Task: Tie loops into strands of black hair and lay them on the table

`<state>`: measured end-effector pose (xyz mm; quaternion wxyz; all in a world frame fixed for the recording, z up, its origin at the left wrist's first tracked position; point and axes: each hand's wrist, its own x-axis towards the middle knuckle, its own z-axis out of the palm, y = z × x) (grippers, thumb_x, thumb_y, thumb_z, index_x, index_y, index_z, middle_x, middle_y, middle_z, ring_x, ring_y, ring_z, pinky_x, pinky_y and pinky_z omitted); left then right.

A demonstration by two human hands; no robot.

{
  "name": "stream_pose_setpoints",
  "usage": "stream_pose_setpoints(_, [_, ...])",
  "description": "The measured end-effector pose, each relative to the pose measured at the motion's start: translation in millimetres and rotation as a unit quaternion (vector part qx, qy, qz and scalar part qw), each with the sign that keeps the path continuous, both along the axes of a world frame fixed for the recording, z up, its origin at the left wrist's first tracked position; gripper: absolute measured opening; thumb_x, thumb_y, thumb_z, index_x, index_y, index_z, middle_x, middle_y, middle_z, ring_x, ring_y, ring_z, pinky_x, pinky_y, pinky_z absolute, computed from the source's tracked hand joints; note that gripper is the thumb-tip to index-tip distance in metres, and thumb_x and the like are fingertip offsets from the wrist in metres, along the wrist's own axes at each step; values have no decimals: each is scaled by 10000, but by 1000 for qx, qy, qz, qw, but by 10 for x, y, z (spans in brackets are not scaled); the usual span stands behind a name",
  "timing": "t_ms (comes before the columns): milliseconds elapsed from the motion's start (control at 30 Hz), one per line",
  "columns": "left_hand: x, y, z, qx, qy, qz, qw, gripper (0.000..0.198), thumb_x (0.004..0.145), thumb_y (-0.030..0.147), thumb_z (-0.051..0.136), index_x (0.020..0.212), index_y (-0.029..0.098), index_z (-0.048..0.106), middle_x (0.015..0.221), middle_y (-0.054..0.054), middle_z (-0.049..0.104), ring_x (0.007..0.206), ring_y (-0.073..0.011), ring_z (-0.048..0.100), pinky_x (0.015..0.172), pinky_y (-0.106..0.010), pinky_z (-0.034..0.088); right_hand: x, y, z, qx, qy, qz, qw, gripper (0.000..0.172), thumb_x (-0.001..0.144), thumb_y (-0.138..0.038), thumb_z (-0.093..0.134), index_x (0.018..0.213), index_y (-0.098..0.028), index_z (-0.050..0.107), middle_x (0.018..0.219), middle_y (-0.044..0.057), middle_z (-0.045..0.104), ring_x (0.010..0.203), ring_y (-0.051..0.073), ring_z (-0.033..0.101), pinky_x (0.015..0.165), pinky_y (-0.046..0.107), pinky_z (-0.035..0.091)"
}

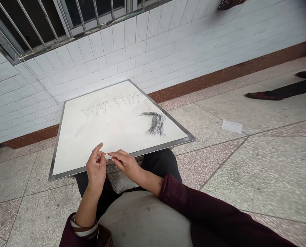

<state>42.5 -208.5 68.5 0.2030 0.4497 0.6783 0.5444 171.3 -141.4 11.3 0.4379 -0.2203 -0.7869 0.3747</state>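
Worker's hands at a white, metal-edged desk (75, 144). The left hand (96, 169) and right hand (128, 166) meet nearly fingertip to fingertip above the near edge, fingers narrowly bent; whether a fine strand lies between them cannot be told. Thin looped strands (113, 100) form an uneven row across the far part; a loose bundle of dark strands (156, 121) lies toward the right edge.
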Motion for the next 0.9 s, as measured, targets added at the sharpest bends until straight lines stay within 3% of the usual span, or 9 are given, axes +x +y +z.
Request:
stream_pose_setpoints(300, [15, 5, 4, -8, 3, 6, 1000, 404, 866, 275, 547, 1269, 251, 569, 833, 21, 582, 614, -82, 614, 650, -220, 508, 9, -46, -67, -49, -51, 49, 996, 375, 979, -232, 359, 1318, -225, 520, 895, 38, 650, 607, 92, 605, 559, 216, 560])
stream_pose_setpoints(567, [0, 13, -54, -6, 7, 3, 1000, 414, 851, 270, 552, 1264, 254, 578, 825, 24, 575, 597, -77, 603, 641, -219, 520, 12, -16, -168, -89, -27, 57, 994, 341, 988, -258, 351, 1246, -220, 571, 846, 24, 631, 561, 76, 598, 535, 208, 562])
stream_pose_setpoints(900, [8, 15, -39, -15, 15, -1, 1000, 393, 862, 263, 542, 1253, 251, 583, 824, 18, 584, 612, -84, 611, 642, -223, 517, 38, -28, -69, -97, -57, 50, 992, 296, 993, -315, 360, 1118, -196, 601, 796, 14, 642, 586, 92, 614, 523, 198, 538])
